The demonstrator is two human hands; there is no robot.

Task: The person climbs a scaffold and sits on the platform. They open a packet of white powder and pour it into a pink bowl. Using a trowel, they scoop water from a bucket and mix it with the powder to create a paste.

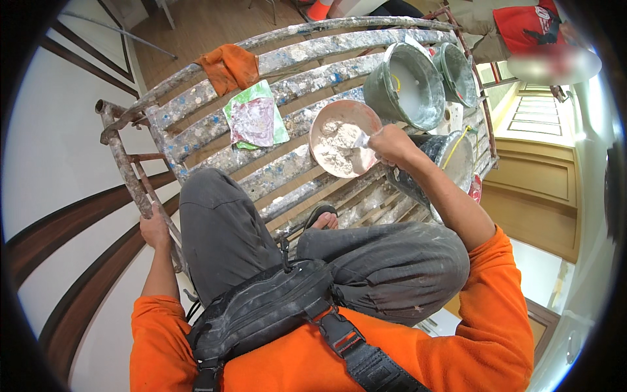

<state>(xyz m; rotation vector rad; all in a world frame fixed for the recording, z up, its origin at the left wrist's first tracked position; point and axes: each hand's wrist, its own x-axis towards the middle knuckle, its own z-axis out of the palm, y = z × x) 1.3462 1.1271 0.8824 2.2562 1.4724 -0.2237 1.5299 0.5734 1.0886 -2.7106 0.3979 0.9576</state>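
Observation:
A round, pinkish bowl (317,117) rests on the paint-spattered scaffold platform (274,179) in front of me. It holds a lumpy, off-white paste (338,147). My right hand (394,144) is closed around a scraper-like tool (362,140), whose pale blade is in the paste at the bowl's right side. Most of the tool's handle is hidden by my fingers. At the far left, my left hand (156,229) grips a rusty, stained metal tube of the scaffold frame (128,169), beside my bent knee.
Behind the bowl stand a green bucket of whitish liquid (374,93) and a smaller green bucket (443,73). A dark bucket (409,183) is under my right forearm. An orange cloth (229,66) and a green-and-white packet (252,120) lie left. A person in red (519,29) is at upper right.

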